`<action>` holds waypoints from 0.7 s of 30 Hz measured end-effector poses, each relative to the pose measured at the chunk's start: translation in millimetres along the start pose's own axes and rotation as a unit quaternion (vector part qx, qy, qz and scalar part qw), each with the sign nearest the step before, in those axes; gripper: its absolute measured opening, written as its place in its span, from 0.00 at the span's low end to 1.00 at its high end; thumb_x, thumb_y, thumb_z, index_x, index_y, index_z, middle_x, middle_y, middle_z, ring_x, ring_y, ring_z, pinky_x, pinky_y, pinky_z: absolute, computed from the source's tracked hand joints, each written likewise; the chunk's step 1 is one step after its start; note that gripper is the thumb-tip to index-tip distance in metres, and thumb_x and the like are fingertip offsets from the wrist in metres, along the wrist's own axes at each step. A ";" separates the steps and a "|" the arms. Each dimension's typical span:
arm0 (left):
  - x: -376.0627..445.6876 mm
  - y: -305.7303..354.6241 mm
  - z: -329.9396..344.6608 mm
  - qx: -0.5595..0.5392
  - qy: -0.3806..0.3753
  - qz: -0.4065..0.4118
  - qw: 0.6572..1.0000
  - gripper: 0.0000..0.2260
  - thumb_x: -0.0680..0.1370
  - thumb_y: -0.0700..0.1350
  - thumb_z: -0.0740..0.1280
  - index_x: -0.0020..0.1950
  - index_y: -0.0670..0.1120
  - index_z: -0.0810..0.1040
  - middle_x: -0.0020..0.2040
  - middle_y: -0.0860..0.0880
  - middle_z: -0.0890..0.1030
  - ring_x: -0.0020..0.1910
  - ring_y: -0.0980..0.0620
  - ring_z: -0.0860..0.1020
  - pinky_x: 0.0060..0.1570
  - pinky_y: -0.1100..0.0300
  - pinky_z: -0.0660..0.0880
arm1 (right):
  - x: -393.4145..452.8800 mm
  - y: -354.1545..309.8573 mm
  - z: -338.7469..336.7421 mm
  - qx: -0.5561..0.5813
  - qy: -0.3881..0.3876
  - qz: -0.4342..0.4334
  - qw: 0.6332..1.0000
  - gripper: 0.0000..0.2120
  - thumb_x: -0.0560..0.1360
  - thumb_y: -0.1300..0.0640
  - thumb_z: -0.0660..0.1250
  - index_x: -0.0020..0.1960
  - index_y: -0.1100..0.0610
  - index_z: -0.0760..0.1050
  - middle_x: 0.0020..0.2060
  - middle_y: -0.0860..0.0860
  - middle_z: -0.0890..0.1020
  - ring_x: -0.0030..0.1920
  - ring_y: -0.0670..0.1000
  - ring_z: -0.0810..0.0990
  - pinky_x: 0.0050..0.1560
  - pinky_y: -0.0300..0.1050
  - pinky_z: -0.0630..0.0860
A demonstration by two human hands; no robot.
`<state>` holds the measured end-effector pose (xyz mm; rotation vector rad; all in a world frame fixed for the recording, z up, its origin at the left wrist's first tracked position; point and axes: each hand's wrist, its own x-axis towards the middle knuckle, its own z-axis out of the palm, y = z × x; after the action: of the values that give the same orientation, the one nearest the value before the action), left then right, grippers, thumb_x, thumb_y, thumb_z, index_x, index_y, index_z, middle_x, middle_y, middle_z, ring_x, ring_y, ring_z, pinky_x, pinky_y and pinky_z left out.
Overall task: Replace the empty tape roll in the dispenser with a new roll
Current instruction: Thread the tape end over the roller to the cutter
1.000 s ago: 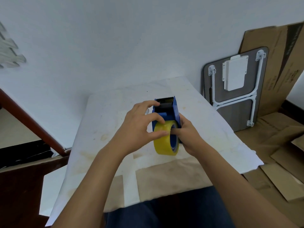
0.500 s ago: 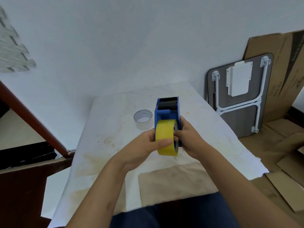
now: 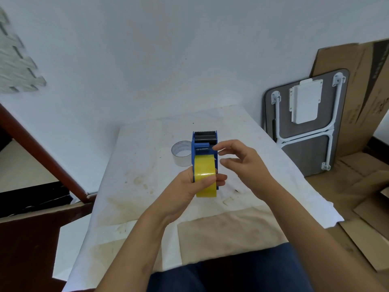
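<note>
A blue tape dispenser [image 3: 203,145] with a serrated black cutter at its far end is held above the table. A yellow tape roll [image 3: 205,172] sits in its near end. My left hand [image 3: 189,187] grips the dispenser and roll from below and the left, thumb across the roll. My right hand [image 3: 244,163] hovers just right of the dispenser, fingers apart, fingertips close to its upper right edge and holding nothing. An empty clear tape core [image 3: 181,152] stands on the table behind and left of the dispenser.
The table [image 3: 134,186] is covered with stained white paper and a brown patch near me. A folded grey table with white legs [image 3: 305,127] and cardboard sheets [image 3: 362,81] lean on the wall at right. A dark wooden rail [image 3: 42,157] runs at left.
My right hand has let go of the dispenser and lifted to its right side with fingers spread. My left hand keeps its hold on the dispenser and roll.
</note>
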<state>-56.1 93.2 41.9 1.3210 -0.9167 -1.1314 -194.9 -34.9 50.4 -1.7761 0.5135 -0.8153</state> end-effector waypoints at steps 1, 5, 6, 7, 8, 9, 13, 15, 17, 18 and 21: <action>-0.3 0.4 0.2 -0.009 -0.001 -0.002 1.000 0.22 0.74 0.48 0.70 0.67 0.41 0.77 0.56 0.45 0.87 0.55 0.46 0.85 0.57 0.54 0.80 | -0.4 0.1 0.2 -0.005 -0.011 0.001 1.000 0.15 0.76 0.69 0.65 0.56 0.54 0.80 0.57 0.49 0.82 0.57 0.44 0.79 0.53 0.36 0.78; -1.9 0.8 -0.5 -0.027 -0.010 -0.010 1.000 0.20 0.75 0.48 0.69 0.66 0.43 0.78 0.55 0.46 0.87 0.55 0.46 0.85 0.58 0.54 0.80 | -0.7 2.4 2.2 0.004 -0.024 0.044 0.999 0.09 0.77 0.58 0.69 0.56 0.53 0.82 0.53 0.47 0.84 0.55 0.40 0.81 0.51 0.31 0.75; -2.2 1.5 -0.9 -0.024 -0.013 -0.011 1.000 0.19 0.75 0.48 0.69 0.65 0.44 0.78 0.55 0.46 0.87 0.55 0.46 0.85 0.58 0.54 0.80 | -0.4 3.5 2.3 -0.001 -0.025 0.046 0.999 0.09 0.76 0.57 0.70 0.55 0.53 0.82 0.52 0.47 0.85 0.55 0.41 0.81 0.51 0.33 0.76; -2.6 1.9 -1.4 -0.020 -0.015 -0.012 1.000 0.19 0.75 0.47 0.69 0.65 0.44 0.78 0.55 0.46 0.87 0.55 0.46 0.85 0.58 0.53 0.80 | 0.1 5.1 2.1 -0.007 -0.021 0.045 0.999 0.08 0.76 0.57 0.70 0.54 0.52 0.83 0.51 0.48 0.85 0.55 0.42 0.82 0.53 0.36 0.78; -3.1 2.1 -1.7 -0.016 -0.019 -0.014 1.000 0.18 0.76 0.47 0.69 0.65 0.44 0.78 0.55 0.46 0.87 0.55 0.45 0.85 0.58 0.53 0.80 | 0.4 6.1 2.0 -0.014 -0.013 0.042 0.999 0.07 0.76 0.57 0.71 0.53 0.53 0.83 0.50 0.48 0.85 0.54 0.43 0.82 0.54 0.38 0.78; -3.6 2.0 -1.8 -0.013 -0.022 -0.017 1.000 0.17 0.76 0.46 0.69 0.64 0.45 0.78 0.55 0.46 0.87 0.55 0.45 0.85 0.58 0.53 0.80 | 0.8 6.9 1.9 -0.023 -0.004 0.039 0.999 0.06 0.76 0.57 0.71 0.52 0.53 0.84 0.49 0.47 0.85 0.53 0.43 0.83 0.54 0.38 0.79; -5.6 3.7 -2.3 -0.010 -0.030 -0.025 0.999 0.12 0.80 0.41 0.67 0.63 0.45 0.79 0.54 0.46 0.88 0.53 0.48 0.86 0.54 0.57 0.81 | 1.4 5.7 5.1 -0.063 0.026 -0.001 0.998 0.04 0.76 0.61 0.70 0.48 0.54 0.83 0.45 0.45 0.84 0.47 0.41 0.83 0.50 0.34 0.78; -6.1 5.0 -3.0 -0.007 -0.034 -0.026 0.999 0.13 0.80 0.40 0.67 0.65 0.44 0.78 0.55 0.46 0.88 0.53 0.48 0.86 0.54 0.58 0.81 | 0.6 4.0 5.8 -0.084 0.032 -0.034 0.995 0.04 0.76 0.62 0.70 0.47 0.56 0.83 0.45 0.46 0.84 0.47 0.42 0.82 0.49 0.32 0.77; -6.6 6.3 -4.3 0.001 -0.041 -0.029 0.999 0.14 0.80 0.41 0.68 0.66 0.43 0.78 0.56 0.45 0.87 0.54 0.47 0.85 0.57 0.56 0.80 | 0.7 1.5 5.7 -0.099 0.033 -0.047 0.993 0.04 0.76 0.62 0.69 0.47 0.57 0.82 0.45 0.47 0.84 0.48 0.42 0.81 0.48 0.30 0.76; -6.8 6.6 -4.6 0.004 -0.044 -0.031 0.999 0.14 0.80 0.41 0.68 0.66 0.43 0.78 0.56 0.45 0.87 0.55 0.47 0.85 0.58 0.55 0.80 | 1.3 0.1 6.0 -0.104 0.035 -0.046 0.993 0.04 0.76 0.62 0.69 0.47 0.57 0.82 0.45 0.47 0.84 0.48 0.42 0.81 0.48 0.29 0.75; -7.2 7.2 -3.2 0.017 -0.046 -0.035 0.998 0.15 0.80 0.41 0.68 0.66 0.43 0.77 0.57 0.44 0.87 0.55 0.47 0.85 0.59 0.56 0.80 | 2.6 -0.9 9.3 -0.128 0.064 -0.032 0.989 0.04 0.77 0.62 0.67 0.45 0.57 0.80 0.43 0.48 0.84 0.46 0.41 0.80 0.45 0.27 0.74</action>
<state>-54.0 100.3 49.5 1.3473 -0.9671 -1.2433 -186.4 -30.4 50.2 -1.9921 0.6721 -0.9461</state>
